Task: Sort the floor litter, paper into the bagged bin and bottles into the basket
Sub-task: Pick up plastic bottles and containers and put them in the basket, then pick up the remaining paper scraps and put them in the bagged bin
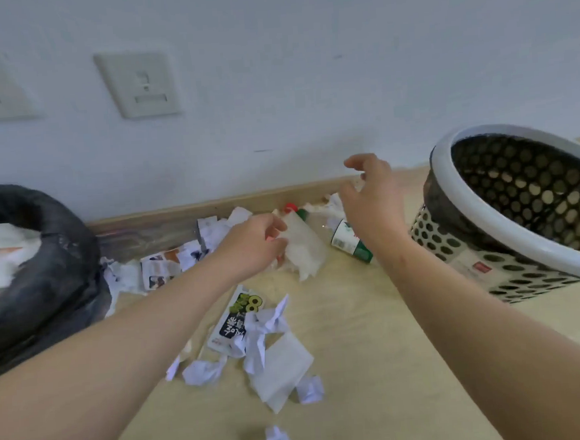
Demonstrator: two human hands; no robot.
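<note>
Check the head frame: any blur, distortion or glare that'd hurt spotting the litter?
Head view: strong wide-angle bend, the skirting board and basket rim bow. The whole frame is soft, and the left hand and the tissue it grips are slightly smeared. Light is flat, with no glare and only faint shadows. The label on the green bottle is blurred but visible.

Crumpled paper [273,344] is strewn over the near floor. A green-labelled bottle [350,241] is laid sideways by the perforated basket [487,213], right; the black-bagged bin [44,264] is set left.

Both arms extended fwd. L hand [252,244] pinches white paper [306,249]. R hand [373,207] palm down, fingers loosely spread.
</note>
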